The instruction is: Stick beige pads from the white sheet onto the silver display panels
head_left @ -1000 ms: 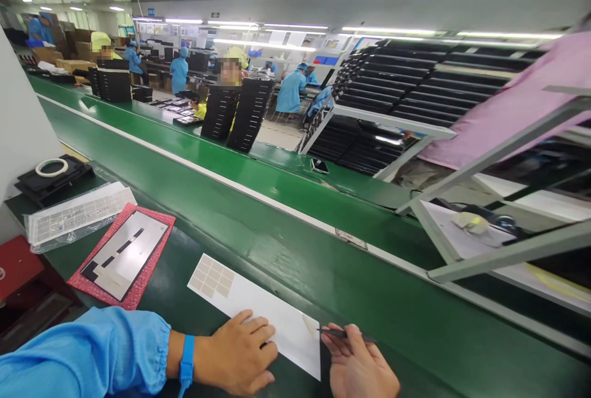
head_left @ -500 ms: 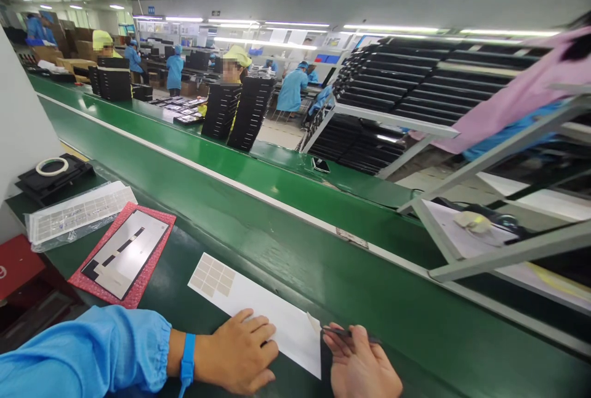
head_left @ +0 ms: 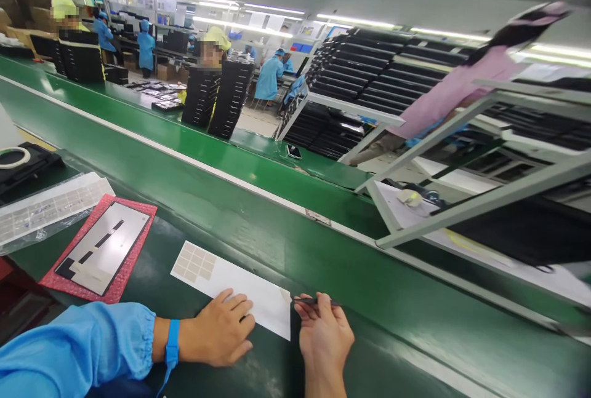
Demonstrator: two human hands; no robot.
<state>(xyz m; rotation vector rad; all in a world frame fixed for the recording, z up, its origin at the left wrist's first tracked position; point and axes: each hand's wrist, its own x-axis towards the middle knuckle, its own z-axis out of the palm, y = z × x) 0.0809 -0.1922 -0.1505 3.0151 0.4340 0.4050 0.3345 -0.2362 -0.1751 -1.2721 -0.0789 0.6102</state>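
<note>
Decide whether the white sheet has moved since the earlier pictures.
No, not visibly: against the red pouch and the pale rail, the white sheet keeps its place; the whole view has shifted.

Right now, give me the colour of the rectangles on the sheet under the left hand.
The rectangles are beige; the head view shows them best.

Left hand [head_left: 217,328] flat on white sticker sheet [head_left: 252,293]; right hand [head_left: 325,333] grips dark tweezers-like tool [head_left: 308,300] at sheet's corner.

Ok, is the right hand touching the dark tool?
Touching: the head view shows the right hand holding the dark tool between thumb and fingers.
</note>
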